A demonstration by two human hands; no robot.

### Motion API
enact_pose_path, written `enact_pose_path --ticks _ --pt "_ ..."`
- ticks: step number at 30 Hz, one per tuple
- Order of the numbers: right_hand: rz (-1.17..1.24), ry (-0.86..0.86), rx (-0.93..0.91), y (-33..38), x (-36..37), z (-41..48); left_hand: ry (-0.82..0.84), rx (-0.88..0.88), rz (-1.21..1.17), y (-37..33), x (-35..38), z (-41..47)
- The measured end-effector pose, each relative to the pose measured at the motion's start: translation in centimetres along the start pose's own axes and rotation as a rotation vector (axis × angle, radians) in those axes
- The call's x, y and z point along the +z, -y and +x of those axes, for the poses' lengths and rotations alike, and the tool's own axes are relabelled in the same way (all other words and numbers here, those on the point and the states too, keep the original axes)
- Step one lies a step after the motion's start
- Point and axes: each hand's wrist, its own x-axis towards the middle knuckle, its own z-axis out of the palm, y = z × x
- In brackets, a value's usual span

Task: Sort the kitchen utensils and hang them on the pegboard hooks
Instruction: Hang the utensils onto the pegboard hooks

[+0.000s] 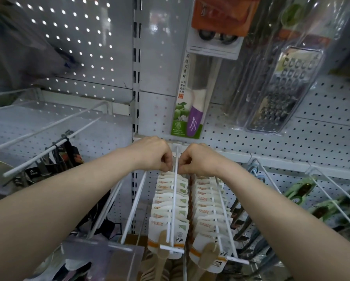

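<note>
While both hands work at the pegboard (291,138) end of a hook (175,191), spoon cards (168,207) fill it front to back.
Left hand (153,155) and right hand (198,159) sit either side of the hook wire, fingers curled, each pinching the top of the rear card (165,173) near the board. A second row of cards (207,207) hangs just beside on the right; a knife pack (190,102) and grater (281,92) hang above.

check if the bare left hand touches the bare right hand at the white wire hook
Apart. Head view: the white wire hook runs through a clear gap between left hand and right hand.
</note>
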Motion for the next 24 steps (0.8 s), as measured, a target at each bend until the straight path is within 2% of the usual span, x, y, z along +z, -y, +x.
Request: enact_pose_path --ticks 9,14,17,21,24 --pt "-0.039 0.035 0.005 0.3 -0.1 0.1 0.038 -0.018 0.025 -0.6 0.0 -0.4" --pt "-0.159 -0.069 0.036 0.0 0.9 1.1 -0.058 -0.062 0.085 -1.1 0.7 -0.1" --pt "-0.129 -0.1 0.04 -0.4 0.8 1.1 -0.095 -0.063 0.083 -0.8 0.4 -0.1" --pt "0.028 0.05 0.036 -0.5 -0.4 -0.1 -0.074 -0.039 0.008 -0.2 -0.7 -0.6" --pt "0.022 0.094 0.025 -0.3 -0.3 -0.5 -0.001 -0.009 -0.052 -0.6 -0.7 -0.9"
